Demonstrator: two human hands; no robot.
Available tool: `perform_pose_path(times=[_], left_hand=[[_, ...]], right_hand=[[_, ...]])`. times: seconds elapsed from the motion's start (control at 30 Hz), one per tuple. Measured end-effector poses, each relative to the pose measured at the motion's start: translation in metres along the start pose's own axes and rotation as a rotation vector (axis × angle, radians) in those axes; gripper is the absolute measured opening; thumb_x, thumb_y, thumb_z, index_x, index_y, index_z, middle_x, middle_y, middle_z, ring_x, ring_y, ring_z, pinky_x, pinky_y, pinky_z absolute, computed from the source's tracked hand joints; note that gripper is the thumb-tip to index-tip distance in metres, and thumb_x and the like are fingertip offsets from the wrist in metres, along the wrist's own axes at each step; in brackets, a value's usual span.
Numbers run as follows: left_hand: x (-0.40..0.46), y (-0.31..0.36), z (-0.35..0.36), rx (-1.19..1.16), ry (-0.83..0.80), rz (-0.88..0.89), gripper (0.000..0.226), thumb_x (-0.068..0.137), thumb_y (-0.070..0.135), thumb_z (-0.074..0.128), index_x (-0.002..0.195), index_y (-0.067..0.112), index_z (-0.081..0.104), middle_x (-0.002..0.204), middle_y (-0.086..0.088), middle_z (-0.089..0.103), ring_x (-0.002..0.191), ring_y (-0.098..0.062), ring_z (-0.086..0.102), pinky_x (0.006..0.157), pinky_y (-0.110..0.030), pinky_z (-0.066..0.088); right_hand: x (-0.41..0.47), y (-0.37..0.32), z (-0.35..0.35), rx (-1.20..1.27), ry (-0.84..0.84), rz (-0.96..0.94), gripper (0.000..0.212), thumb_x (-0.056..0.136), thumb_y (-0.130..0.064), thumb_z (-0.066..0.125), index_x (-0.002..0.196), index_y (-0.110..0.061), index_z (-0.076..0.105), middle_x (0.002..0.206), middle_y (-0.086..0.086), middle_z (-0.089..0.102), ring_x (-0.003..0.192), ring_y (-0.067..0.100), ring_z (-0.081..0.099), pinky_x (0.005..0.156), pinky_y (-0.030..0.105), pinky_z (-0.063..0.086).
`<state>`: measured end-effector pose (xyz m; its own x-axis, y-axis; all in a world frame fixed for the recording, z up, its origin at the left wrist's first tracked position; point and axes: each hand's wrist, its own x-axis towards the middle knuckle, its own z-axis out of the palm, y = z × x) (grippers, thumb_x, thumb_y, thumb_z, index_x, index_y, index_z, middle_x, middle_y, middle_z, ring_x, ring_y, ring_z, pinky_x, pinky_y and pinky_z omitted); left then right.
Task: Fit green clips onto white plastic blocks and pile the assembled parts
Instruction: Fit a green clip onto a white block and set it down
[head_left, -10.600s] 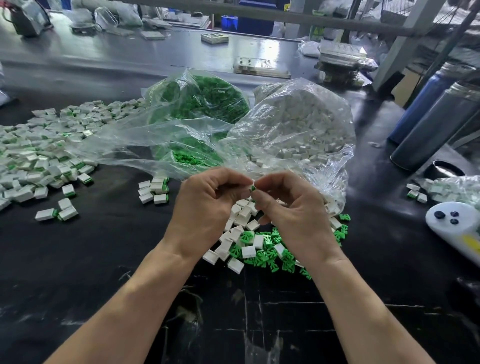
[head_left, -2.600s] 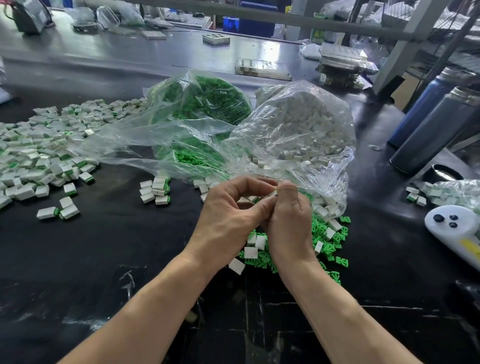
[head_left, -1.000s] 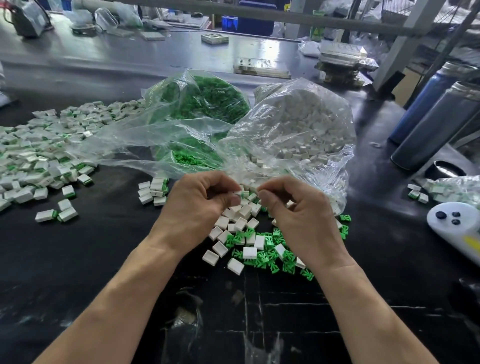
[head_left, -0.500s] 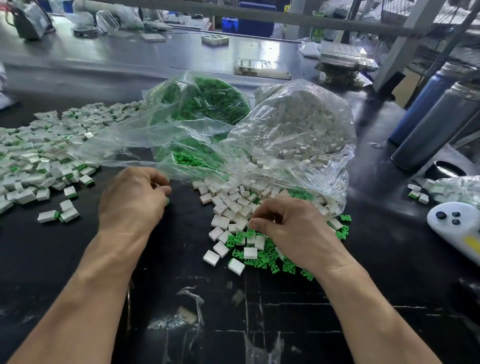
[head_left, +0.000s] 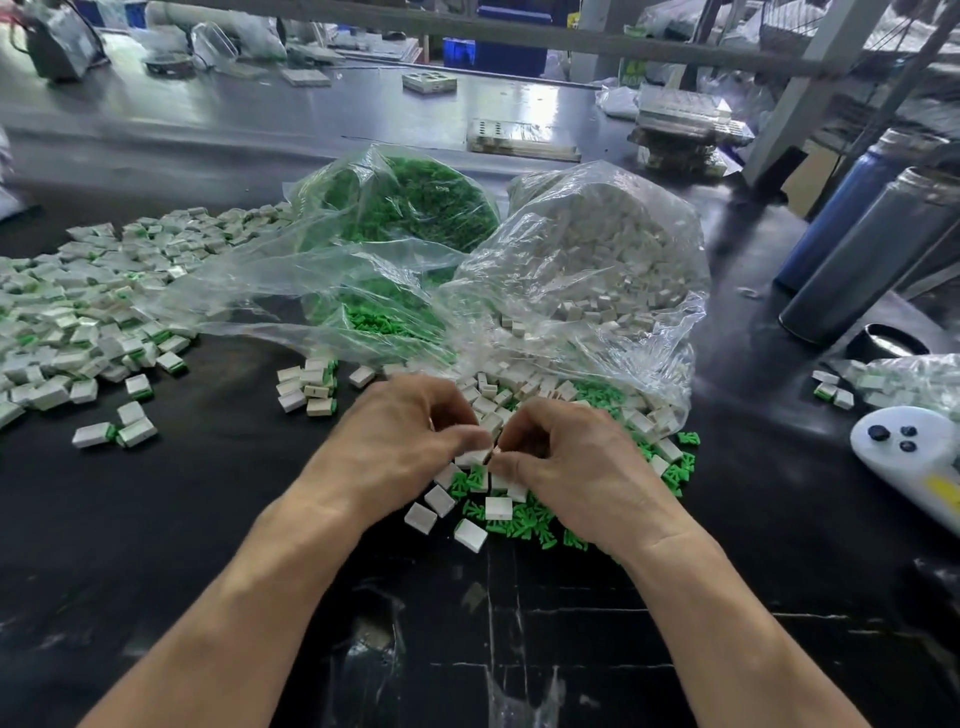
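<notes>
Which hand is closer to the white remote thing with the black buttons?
The right hand. The white remote lies off to its right, apart from it. The left hand is farther, on the other side of the right hand.

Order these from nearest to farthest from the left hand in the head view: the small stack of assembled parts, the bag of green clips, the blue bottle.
Measured from the left hand:
1. The small stack of assembled parts, just to its upper left on the table.
2. The bag of green clips, behind it toward the middle.
3. The blue bottle, far right at the table's edge.
</notes>
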<state>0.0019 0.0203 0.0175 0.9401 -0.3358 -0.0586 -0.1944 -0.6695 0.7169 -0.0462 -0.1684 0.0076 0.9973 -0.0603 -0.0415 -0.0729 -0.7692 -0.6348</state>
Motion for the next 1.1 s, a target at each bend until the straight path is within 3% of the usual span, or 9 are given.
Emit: perform_pose_path(times=[0.17, 0.33, 0.43, 0.53, 0.6, 0.83, 1.1], left_hand=[[-0.003, 0.004, 0.005, 0.102, -0.011, -0.003, 0.023, 0.079, 0.059, 0.079, 0.089, 0.042, 0.069, 0.089, 0.017, 0.065, 0.078, 0.003, 0.058, 0.065, -0.018, 0.04], [-0.001, 0.005, 0.007, 0.15, -0.013, -0.004, 0.015, 0.085, 0.051, 0.079, 0.089, 0.043, 0.066, 0.093, 0.02, 0.061, 0.085, 0.006, 0.053, 0.067, -0.016, 0.037], [-0.001, 0.003, 0.008, 0.117, 0.021, 0.02, 0.015, 0.088, 0.047, 0.078, 0.088, 0.043, 0.064, 0.09, 0.022, 0.058, 0.082, 0.007, 0.052, 0.068, -0.015, 0.037], [-0.001, 0.001, 0.008, -0.035, 0.076, 0.074, 0.017, 0.086, 0.043, 0.08, 0.089, 0.041, 0.064, 0.082, 0.024, 0.064, 0.07, 0.004, 0.057, 0.063, -0.015, 0.043], [0.0, 0.002, 0.009, -0.166, 0.106, 0.115, 0.018, 0.085, 0.035, 0.083, 0.091, 0.037, 0.066, 0.085, 0.024, 0.068, 0.072, 0.0, 0.063, 0.07, -0.022, 0.053], [0.002, 0.008, 0.016, -0.734, 0.145, 0.136, 0.023, 0.083, 0.001, 0.082, 0.095, 0.018, 0.073, 0.091, -0.003, 0.078, 0.084, -0.019, 0.077, 0.079, -0.026, 0.061], [0.002, 0.011, 0.02, -0.837, 0.126, 0.136, 0.022, 0.085, -0.004, 0.079, 0.091, 0.016, 0.073, 0.089, -0.005, 0.077, 0.083, -0.022, 0.077, 0.078, -0.026, 0.061]], right_hand=[[0.0, 0.002, -0.003, 0.075, 0.117, 0.022, 0.013, 0.091, -0.038, 0.079, 0.089, -0.035, 0.067, 0.081, -0.015, 0.067, 0.074, -0.002, 0.062, 0.068, 0.019, 0.048], [0.001, 0.003, -0.004, 0.252, 0.209, 0.029, 0.009, 0.093, -0.027, 0.078, 0.099, -0.032, 0.073, 0.087, -0.015, 0.072, 0.084, -0.011, 0.064, 0.067, 0.004, 0.048], [0.002, 0.002, -0.004, 0.374, 0.245, 0.026, 0.011, 0.094, -0.02, 0.077, 0.099, -0.03, 0.075, 0.086, -0.014, 0.075, 0.081, -0.008, 0.068, 0.067, 0.004, 0.049], [0.003, 0.001, -0.005, 0.534, 0.265, 0.017, 0.013, 0.094, -0.016, 0.077, 0.098, -0.028, 0.077, 0.086, -0.015, 0.077, 0.074, -0.004, 0.07, 0.062, 0.007, 0.05], [0.002, 0.0, -0.007, 0.63, 0.267, 0.0, 0.013, 0.093, -0.014, 0.077, 0.096, -0.027, 0.077, 0.084, -0.012, 0.077, 0.067, -0.002, 0.068, 0.06, 0.011, 0.05], [0.0, 0.0, -0.007, 0.839, 0.223, -0.058, 0.01, 0.093, -0.013, 0.077, 0.097, -0.023, 0.078, 0.075, -0.001, 0.073, 0.056, 0.012, 0.061, 0.056, 0.019, 0.051], [-0.004, -0.006, -0.005, 0.877, 0.239, -0.123, 0.011, 0.094, -0.01, 0.076, 0.097, -0.02, 0.078, 0.079, -0.001, 0.074, 0.059, 0.009, 0.06, 0.055, 0.019, 0.05]])
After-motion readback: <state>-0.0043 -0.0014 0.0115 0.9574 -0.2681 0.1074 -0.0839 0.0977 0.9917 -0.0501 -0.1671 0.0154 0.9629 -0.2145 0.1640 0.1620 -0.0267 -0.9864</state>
